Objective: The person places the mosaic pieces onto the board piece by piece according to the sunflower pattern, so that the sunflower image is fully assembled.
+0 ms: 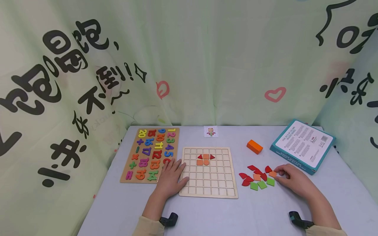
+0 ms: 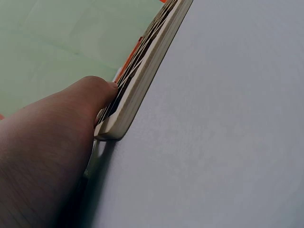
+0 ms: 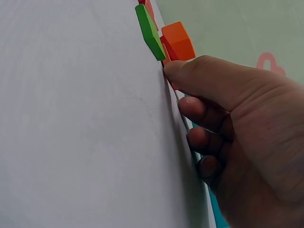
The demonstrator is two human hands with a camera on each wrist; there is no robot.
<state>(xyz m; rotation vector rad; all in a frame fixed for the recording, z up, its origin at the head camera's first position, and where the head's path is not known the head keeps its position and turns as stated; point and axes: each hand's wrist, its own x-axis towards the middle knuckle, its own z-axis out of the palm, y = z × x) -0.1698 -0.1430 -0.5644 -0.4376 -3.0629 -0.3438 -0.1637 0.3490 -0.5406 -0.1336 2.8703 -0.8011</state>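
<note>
Pale green curtain (image 1: 206, 65) fills the upper frame behind a white-covered table (image 1: 118, 213). At right lies a teal box (image 1: 307, 141), apparently set aside; at centre sits the wooden grid board (image 1: 208, 184), and left of that the number board (image 1: 136, 181). Lower centre, the left hand (image 1: 169, 180) lies with fingers spread, its thumb on the grid board's edge, probably steadying it. Lower right, the right hand (image 1: 292, 181) is curled and narrow. Nearer the centre, an orange block (image 1: 254, 147) lies beside the box. Above the grid board is a picture card (image 1: 211, 131), likely placed for easy glancing. Smallest are tiles: red tiles and orange tiles (image 1: 206, 162) set in the grid's upper middle, green tiles (image 1: 262, 185) loose near the right hand, and an orange tile (image 1: 272, 174) pinched between its thumb and index finger.
</note>
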